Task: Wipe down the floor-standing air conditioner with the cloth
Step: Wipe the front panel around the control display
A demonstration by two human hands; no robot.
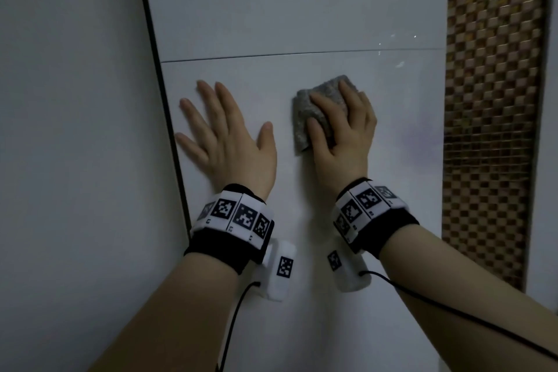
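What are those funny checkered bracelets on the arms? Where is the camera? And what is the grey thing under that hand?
There is no robot here, just a person's two bare hands. The camera sits on the person's head, so you look down along their arms as they do. The bracelets are wristbands printed with black-and-white square patterns, probably so a computer can find the wrists. Each has a small white box with a black cable.

The big white surface is the front of the tall air conditioner. The left hand lies flat on it with its fingers spread, holding nothing. The right hand presses a folded grey cloth against it for wiping. The little brown-gold squares on the right are a mosaic strip.
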